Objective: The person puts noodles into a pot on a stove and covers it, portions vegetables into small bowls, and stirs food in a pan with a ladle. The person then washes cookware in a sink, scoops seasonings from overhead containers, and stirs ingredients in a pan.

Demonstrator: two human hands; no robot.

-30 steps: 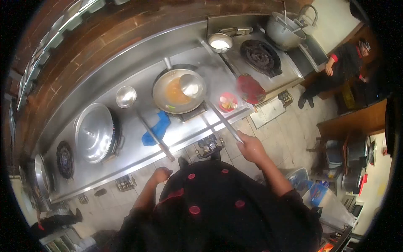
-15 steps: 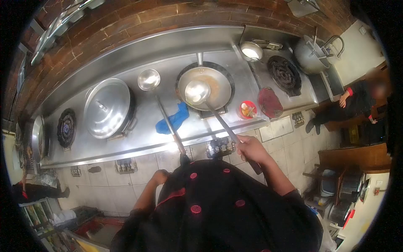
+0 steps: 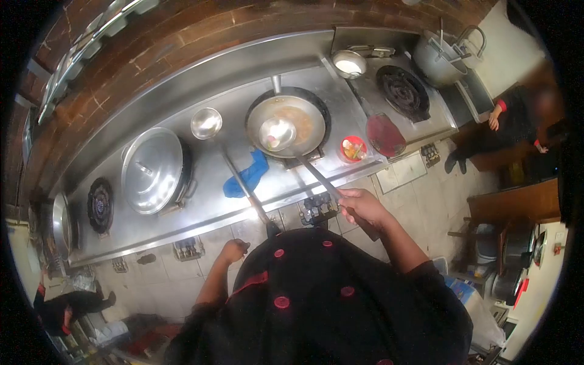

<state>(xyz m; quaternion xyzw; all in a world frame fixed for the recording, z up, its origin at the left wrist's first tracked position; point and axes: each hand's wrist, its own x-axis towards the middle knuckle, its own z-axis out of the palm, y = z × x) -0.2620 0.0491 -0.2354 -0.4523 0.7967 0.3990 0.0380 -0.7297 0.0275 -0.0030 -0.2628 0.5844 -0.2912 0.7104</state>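
Note:
My right hand (image 3: 363,210) is wrapped around the long handle of a ladle (image 3: 319,176). The ladle's metal bowl is inside a wok (image 3: 256,115) on the stove, with something small and pale in it. Thin brownish liquid (image 3: 298,117) spreads over the wok's bottom. At my waist, my left hand (image 3: 233,250) hangs with curled fingers and no visible object in them. Near it ends the handle of a second ladle (image 3: 207,123), which lies across the steel counter and over a blue cloth (image 3: 250,175). A red container (image 3: 353,149) with food pieces sits right of the wok.
A large lidded pot (image 3: 152,170) stands at left beside a burner (image 3: 100,205). Toward the right are a metal bowl with white contents (image 3: 349,63), a dark red oval item (image 3: 385,134), another burner (image 3: 402,92) and a tall pot (image 3: 439,64). One person (image 3: 508,128) is at right, another (image 3: 76,304) at lower left.
The view has tilted, shifting the counter in frame. The ladle's bowl sits slightly lower in the wok, and more liquid shows. My left hand is a little farther from my jacket.

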